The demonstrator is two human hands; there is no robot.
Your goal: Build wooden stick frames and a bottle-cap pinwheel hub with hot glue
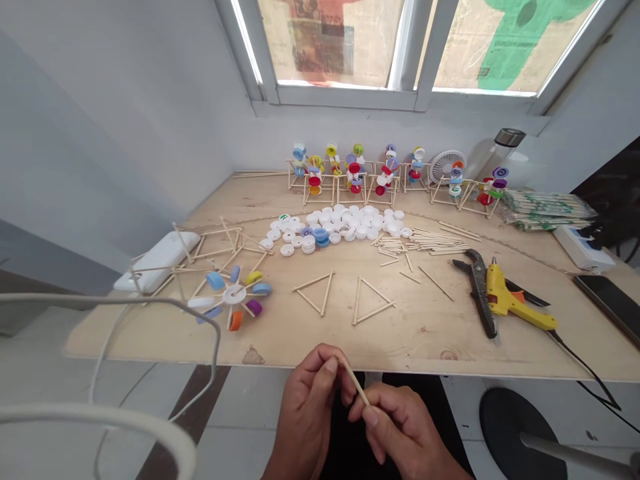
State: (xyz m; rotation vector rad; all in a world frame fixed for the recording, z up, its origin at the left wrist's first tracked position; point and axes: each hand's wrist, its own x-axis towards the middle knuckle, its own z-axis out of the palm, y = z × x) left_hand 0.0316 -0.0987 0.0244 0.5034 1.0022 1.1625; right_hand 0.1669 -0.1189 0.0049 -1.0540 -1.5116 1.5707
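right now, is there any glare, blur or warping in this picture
Head view: strips along the window frame blown out white; head view: wide-angle distortion seems to stretch the tabletop sideways; head view: the nearest cable looks soft, the held stick fairly sharp.

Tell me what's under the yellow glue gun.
Black pliers show on both sides of the glue gun, probably passing beneath. Wooden tabletop surrounds it; what its body covers can't be seen.

Phone cut off at right edge, stick partly hidden by left hand
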